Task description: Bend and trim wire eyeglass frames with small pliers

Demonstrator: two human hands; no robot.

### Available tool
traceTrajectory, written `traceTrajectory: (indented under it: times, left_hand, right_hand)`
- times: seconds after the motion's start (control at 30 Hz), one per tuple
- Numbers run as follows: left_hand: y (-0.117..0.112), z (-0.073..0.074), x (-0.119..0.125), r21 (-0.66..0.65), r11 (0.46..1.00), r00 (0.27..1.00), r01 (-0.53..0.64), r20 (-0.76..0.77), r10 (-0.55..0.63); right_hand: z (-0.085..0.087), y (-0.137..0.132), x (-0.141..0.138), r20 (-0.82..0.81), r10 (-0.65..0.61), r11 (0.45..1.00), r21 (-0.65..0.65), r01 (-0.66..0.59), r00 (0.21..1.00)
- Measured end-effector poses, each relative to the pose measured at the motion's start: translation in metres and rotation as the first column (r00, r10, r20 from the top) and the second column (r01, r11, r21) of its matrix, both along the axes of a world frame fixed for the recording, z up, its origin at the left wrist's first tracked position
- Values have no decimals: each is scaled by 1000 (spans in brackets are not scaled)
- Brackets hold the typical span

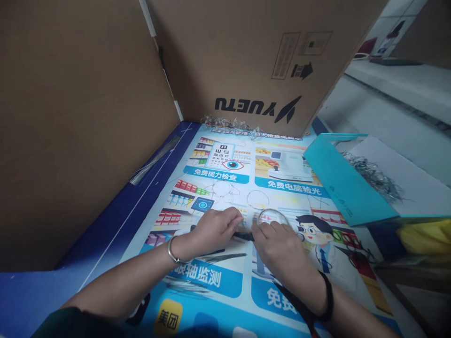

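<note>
My left hand (pixel 215 229) and my right hand (pixel 278 244) meet over a printed poster mat (pixel 225 281). Both are closed in a pinch on a thin metal eyeglass frame (pixel 273 215), whose round rim shows just above my right fingers. A dark, slim piece lies between the two hands; I cannot make out what it is. A silver bangle sits on my left wrist and a black band on my right wrist. Other thin wire frames (pixel 225 188) lie on the mat just beyond my hands.
Cardboard walls (pixel 77 122) close off the left and back. A heap of small clear parts (pixel 230 124) lies at the foot of the back box. A teal tray (pixel 347 188) at the right holds a pile of wire pieces (pixel 373 173). Tweezers (pixel 221 257) lie under my left wrist.
</note>
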State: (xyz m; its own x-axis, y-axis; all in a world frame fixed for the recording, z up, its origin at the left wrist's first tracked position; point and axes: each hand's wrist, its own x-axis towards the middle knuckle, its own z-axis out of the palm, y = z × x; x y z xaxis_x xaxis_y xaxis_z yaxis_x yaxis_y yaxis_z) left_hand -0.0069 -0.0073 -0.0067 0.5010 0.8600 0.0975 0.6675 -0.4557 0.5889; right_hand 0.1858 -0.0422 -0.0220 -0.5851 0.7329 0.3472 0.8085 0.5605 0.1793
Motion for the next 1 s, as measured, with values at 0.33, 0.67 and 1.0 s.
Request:
traceTrajectory:
  times: [0.33,0.67,1.0]
  left_hand:
    - [-4,-4,-5,575,766,957,288,-147,-249]
    - [6,4,-19,498,862,996,93,-56,-75]
    - [45,8,-46,-79,977,960,197,-186,-208]
  right_hand:
    - [6,1,2,-124,-41,962,-272,6,991]
    - [-5,8,4,-159,17,995,-97,-33,987]
    - [-11,14,11,-231,89,996,21,-87,969]
